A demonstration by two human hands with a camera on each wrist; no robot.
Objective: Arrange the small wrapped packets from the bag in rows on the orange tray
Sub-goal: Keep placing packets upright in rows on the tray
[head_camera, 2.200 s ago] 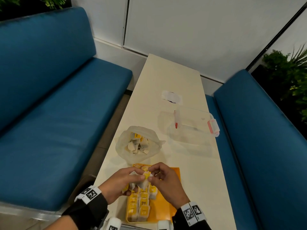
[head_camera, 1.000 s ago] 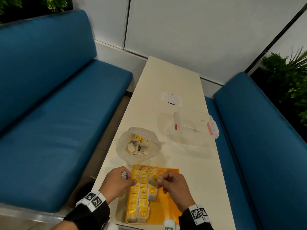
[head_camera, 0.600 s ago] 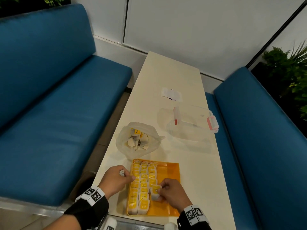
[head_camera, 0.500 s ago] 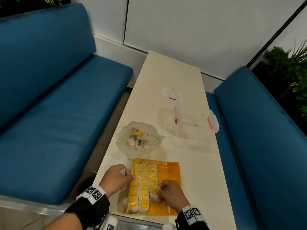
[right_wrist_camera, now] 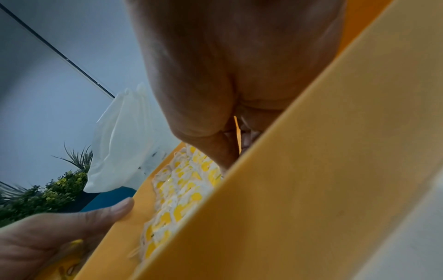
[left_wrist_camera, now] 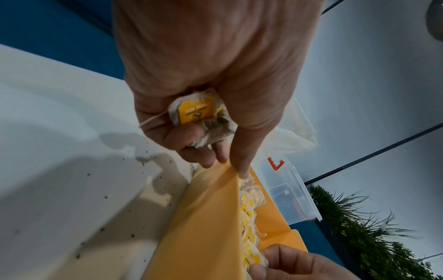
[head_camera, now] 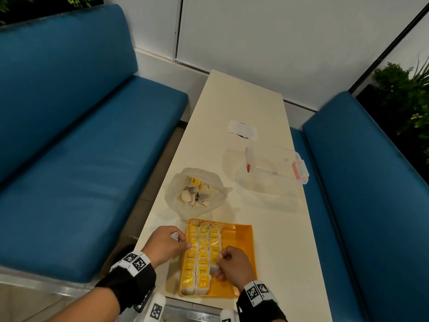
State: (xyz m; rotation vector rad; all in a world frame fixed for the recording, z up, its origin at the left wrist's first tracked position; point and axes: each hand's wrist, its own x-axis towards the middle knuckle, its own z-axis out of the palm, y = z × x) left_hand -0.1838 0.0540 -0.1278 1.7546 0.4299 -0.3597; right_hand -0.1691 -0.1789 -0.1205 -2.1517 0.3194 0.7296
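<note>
An orange tray point(head_camera: 241, 232) lies at the table's near end, with rows of white packets with yellow tags point(head_camera: 202, 254) filling its left side. My right hand point(head_camera: 219, 263) is low over the tray and pinches one packet point(head_camera: 214, 267) at the near end of the third row. My left hand point(head_camera: 180, 239) sits at the tray's left rim, fingers curled round a crumpled packet point(left_wrist_camera: 196, 113), with its thumb on the tray point(left_wrist_camera: 203, 217). Behind the tray stands the open plastic bag point(head_camera: 195, 194) with several loose packets.
A clear plastic box with red clips point(head_camera: 269, 173) stands at the right behind the tray, and a slip of paper point(head_camera: 242, 130) lies farther back. Blue benches point(head_camera: 69, 159) run along both sides of the narrow table. Dark specks dot the table point(left_wrist_camera: 143, 170) beside the tray.
My right hand has brought a packet down from above the tray onto the near end of the third row. My left hand has stayed at the tray's left rim.
</note>
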